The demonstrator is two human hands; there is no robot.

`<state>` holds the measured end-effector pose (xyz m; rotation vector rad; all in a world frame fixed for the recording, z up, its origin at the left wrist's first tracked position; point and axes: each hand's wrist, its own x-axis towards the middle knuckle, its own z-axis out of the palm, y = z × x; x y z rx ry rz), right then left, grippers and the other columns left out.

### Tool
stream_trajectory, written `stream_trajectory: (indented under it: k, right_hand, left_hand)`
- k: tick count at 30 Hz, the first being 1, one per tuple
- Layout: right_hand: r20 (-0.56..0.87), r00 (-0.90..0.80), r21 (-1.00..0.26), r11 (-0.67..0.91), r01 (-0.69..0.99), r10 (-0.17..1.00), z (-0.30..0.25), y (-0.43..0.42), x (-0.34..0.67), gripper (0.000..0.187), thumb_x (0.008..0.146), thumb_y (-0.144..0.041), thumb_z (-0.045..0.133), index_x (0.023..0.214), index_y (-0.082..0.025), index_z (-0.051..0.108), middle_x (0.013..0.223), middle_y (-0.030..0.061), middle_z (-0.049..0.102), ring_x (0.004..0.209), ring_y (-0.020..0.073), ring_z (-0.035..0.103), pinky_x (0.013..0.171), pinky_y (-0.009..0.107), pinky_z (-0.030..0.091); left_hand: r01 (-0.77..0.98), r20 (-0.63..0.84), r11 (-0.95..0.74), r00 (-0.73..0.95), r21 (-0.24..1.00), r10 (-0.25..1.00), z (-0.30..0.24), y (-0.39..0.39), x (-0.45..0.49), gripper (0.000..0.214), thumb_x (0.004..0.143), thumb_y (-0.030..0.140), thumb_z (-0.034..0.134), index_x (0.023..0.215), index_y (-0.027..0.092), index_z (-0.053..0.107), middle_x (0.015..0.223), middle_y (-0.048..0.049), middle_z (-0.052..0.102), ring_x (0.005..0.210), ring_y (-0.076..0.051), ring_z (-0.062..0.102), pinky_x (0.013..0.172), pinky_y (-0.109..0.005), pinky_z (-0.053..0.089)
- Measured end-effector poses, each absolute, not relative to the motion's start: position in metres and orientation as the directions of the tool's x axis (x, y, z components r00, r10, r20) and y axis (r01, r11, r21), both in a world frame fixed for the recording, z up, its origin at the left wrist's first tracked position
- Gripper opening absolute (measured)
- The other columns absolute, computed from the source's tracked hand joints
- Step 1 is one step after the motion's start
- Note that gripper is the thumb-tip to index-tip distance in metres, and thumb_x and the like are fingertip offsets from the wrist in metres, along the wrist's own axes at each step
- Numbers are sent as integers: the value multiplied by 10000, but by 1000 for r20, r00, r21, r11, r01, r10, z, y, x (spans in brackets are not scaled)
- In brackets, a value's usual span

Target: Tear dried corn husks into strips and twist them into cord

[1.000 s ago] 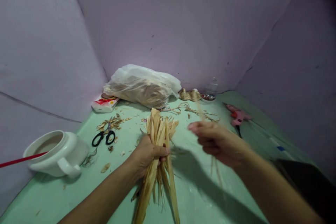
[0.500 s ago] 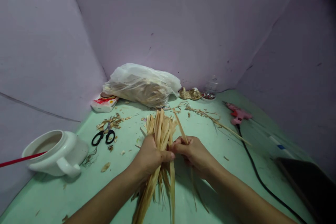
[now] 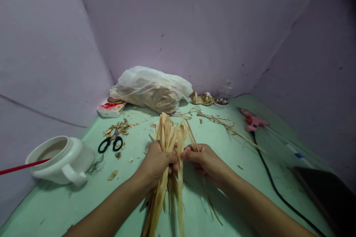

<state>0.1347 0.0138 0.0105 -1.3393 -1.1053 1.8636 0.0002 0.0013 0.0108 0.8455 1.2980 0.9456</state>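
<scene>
My left hand (image 3: pixel 156 162) is wrapped round a bundle of dried, straw-coloured husk strips (image 3: pixel 166 130), held roughly upright with the ends hanging below. On the bundle's right side, a broad flat strip (image 3: pixel 180 189) stands slightly apart from the others. My right hand (image 3: pixel 205 161) is closed, its thumb and finger at the edge of that broad strip. Narrow strips (image 3: pixel 191 133) pass through the same hand, sticking up above it and trailing underneath. Whether the fingertips grip the broad strip or only touch it, I cannot tell.
Black-handled scissors (image 3: pixel 110 143) lie left among husk scraps. Nearby is a white ceramic pot (image 3: pixel 80 153) on its side with a red stick. A plastic bag (image 3: pixel 151 89) sits behind. On the right are a pink glue gun (image 3: pixel 254 120), its cord (image 3: pixel 271 181) and a dark flat object (image 3: pixel 319 192).
The broad strip has separated more from the bundle beside my right fingertips. My left thumb has drawn back left, and its fingers now show behind the strips.
</scene>
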Motion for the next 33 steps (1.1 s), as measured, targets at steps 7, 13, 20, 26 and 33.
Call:
stream_trajectory:
  k: [7, 13, 20, 26, 33]
  right_hand:
    - [-424, -312, -896, -445, 6, 850, 10, 13, 133, 234, 536, -212, 693, 532, -144, 470, 410, -76, 373, 361, 11, 215, 366, 199, 82]
    - [-435, -360, -886, -463, 11, 825, 9, 14, 136, 254, 530, -258, 706, 537, -148, 477, 375, -93, 320, 345, 13, 176, 367, 207, 66]
    - [-400, -284, -916, -384, 115, 871, 8, 16, 136, 160, 533, -169, 655, 509, -143, 499, 369, -83, 344, 341, 16, 218, 374, 214, 97]
    - [-380, -274, -924, -352, 147, 884, 3, 14, 131, 141, 527, -127, 582, 435, -149, 478, 368, -67, 349, 375, 31, 231, 399, 216, 136]
    - [-384, -478, -880, -470, -70, 790, 2, 9, 133, 82, 554, -185, 543, 495, -145, 503, 388, -80, 281, 370, 30, 152, 371, 198, 89]
  left_hand:
    - [-149, -336, 351, 116, 924, 935, 5, 0, -4, 191, 511, 192, 654, 655, 103, 565, 425, 20, 496, 347, -59, 394, 338, -169, 285]
    - [-142, -376, 383, 75, 913, 924, 5, 1, -3, 134, 505, 157, 614, 610, 121, 538, 387, 35, 455, 340, -57, 375, 341, -166, 266]
    - [-101, -333, 332, 10, 938, 943, 3, 1, -3, 134, 479, 135, 633, 559, 128, 525, 402, 32, 473, 350, -63, 396, 353, -177, 301]
    - [-53, -339, 336, -57, 940, 939, -3, 1, -1, 151, 477, 86, 631, 576, 139, 530, 428, 37, 504, 353, -74, 420, 348, -186, 324]
    - [-201, -396, 396, 40, 896, 917, 7, -2, 3, 136, 459, 82, 596, 576, 124, 540, 402, 35, 484, 321, -60, 393, 312, -168, 269]
